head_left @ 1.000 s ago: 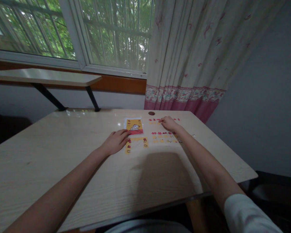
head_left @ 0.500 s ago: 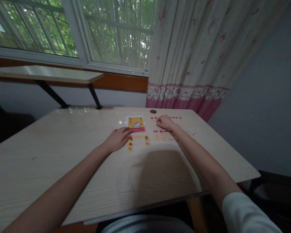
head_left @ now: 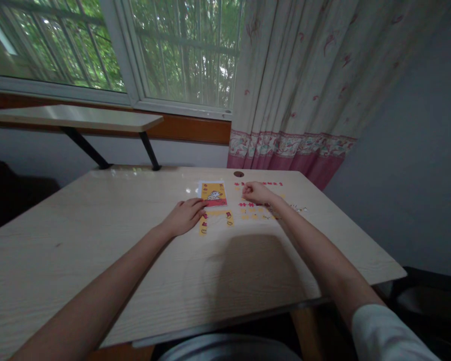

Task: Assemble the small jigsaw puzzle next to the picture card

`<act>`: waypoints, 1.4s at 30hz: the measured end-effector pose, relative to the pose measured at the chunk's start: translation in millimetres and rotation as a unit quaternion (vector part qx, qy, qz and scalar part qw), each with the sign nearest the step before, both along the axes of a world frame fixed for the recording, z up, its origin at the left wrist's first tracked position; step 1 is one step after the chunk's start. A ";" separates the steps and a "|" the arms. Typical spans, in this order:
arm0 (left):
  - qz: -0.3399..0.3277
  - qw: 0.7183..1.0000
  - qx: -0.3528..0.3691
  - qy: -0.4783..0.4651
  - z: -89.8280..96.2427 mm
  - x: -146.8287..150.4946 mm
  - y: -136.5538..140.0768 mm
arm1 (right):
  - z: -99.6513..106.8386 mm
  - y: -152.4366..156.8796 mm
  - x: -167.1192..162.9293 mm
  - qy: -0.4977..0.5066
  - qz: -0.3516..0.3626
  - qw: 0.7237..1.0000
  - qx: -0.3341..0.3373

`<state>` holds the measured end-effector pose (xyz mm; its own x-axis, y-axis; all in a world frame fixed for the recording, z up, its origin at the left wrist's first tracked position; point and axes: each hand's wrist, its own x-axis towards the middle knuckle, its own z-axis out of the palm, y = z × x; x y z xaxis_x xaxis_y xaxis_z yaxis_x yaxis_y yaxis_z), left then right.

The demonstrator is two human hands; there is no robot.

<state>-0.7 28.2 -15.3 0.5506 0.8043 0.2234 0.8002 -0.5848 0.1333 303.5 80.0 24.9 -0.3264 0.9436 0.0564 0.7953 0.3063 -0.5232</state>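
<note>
Surface and room, left to right, with the picture card point(head_left: 215, 194) as landmark. Far to the card's left, a dark object point(head_left: 15, 193) stands beyond the edge of the pale wood-grain surface point(head_left: 97, 235). Behind and left of the card, a raised shelf point(head_left: 97, 116) rests on black slanting supports point(head_left: 149, 150); beyond it, a barred window point(head_left: 184, 60) shows green foliage. The card lies flat, yellow above and red below, with a white animal drawn on it. Just in front of it lies a three-sided yellow frame point(head_left: 229, 218) of joined pieces. Behind and right of the card are a round hole point(head_left: 239, 174) and a floral curtain point(head_left: 300, 75); to its right lie rows of red pieces point(head_left: 268, 183) and yellow pieces point(head_left: 250, 213), then a plain wall point(head_left: 417, 150).

Markings: dark figures on card and frame, too small to read.

Hands: the left hand point(head_left: 187, 216) lies palm down, fingers extended and slightly apart, fingertips at the card's near left corner and the frame beside it. The right hand point(head_left: 256, 192), right of the card among the rows, has curled fingers; whether they clamp a piece cannot be told
</note>
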 end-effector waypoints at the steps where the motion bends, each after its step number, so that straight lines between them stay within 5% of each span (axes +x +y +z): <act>1: -0.003 1.000 0.003 -0.005 0.9 -0.1 0.2 | -2.3 -4.6 -2.0 0.053 0.004 0.999 0.001; 6: -0.011 0.997 0.029 -0.077 17.4 6.4 -3.5 | -17.2 -39.3 -26.0 0.290 0.016 0.957 0.015; 13: 0.018 0.930 -0.214 -0.300 42.0 28.1 -34.9 | -30.9 -85.2 -69.3 0.441 0.040 0.895 -0.046; 21: 0.014 0.848 -0.267 -0.457 23.8 27.9 -54.9 | -34.2 -108.3 -85.9 0.373 0.055 0.926 0.007; 26: 0.038 0.826 -0.273 -0.491 18.9 23.0 -56.4 | -36.9 -111.3 -79.7 0.211 0.070 0.960 0.172; 33: 0.067 0.814 -0.297 -0.495 27.1 24.9 -61.8 | -47.8 -112.8 -82.8 0.147 0.112 0.909 0.375; 42: 0.038 0.823 -0.312 -0.472 15.2 17.1 -53.8 | -42.5 -116.3 -77.0 0.076 0.118 0.907 0.398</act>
<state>16.3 -25.7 -0.1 0.3115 0.9487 0.0538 0.1978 -0.1201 0.9729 226.5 -36.3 -17.7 -0.4458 0.4891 0.7497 0.5956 0.7873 -0.1595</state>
